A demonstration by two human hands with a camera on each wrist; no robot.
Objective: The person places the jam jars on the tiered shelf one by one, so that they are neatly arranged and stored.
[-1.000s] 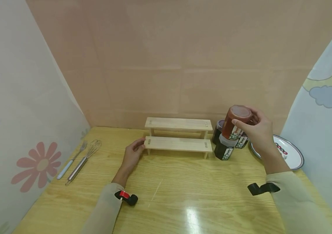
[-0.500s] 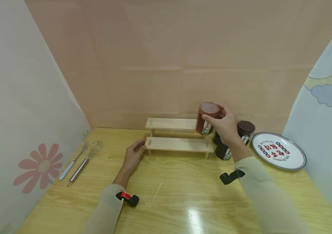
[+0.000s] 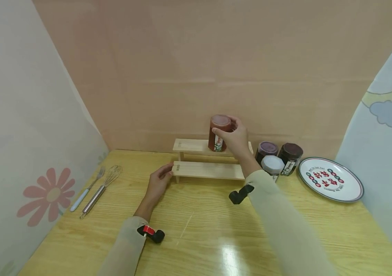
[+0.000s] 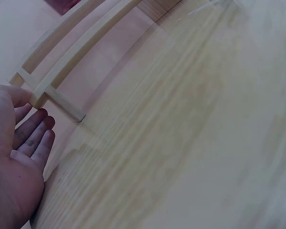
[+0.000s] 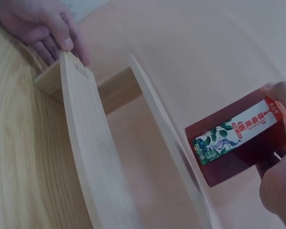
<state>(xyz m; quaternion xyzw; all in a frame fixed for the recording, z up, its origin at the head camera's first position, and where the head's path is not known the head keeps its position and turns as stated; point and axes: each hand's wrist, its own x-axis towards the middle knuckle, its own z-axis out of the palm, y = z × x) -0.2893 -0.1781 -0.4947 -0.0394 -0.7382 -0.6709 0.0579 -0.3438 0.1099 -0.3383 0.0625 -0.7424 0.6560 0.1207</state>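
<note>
A jar of red jam (image 3: 213, 140) with a white label is held in my right hand (image 3: 236, 141), thumb on the near side and fingers round the back. It overlaps the upper board (image 3: 190, 145) of a two-tier wooden rack in the head view. Seen from the right wrist, the jar (image 5: 238, 129) is tilted beside that board's edge. My left hand (image 3: 157, 183) holds the left end of the lower board (image 3: 206, 170) between thumb and index finger. Its other fingers (image 4: 35, 136) hang loosely below the board, beside the rack leg.
Right of the rack stand a purple-topped jar (image 3: 267, 147), a dark jar (image 3: 290, 155) and a white-topped jar (image 3: 273, 164). A printed plate (image 3: 346, 191) lies farther right. At the left lie a fork (image 3: 87, 190) and a whisk (image 3: 97, 193).
My right hand has carried the red jam jar leftward, from above the other jars to the upper board. My left hand has stayed at the rack's left end.
</note>
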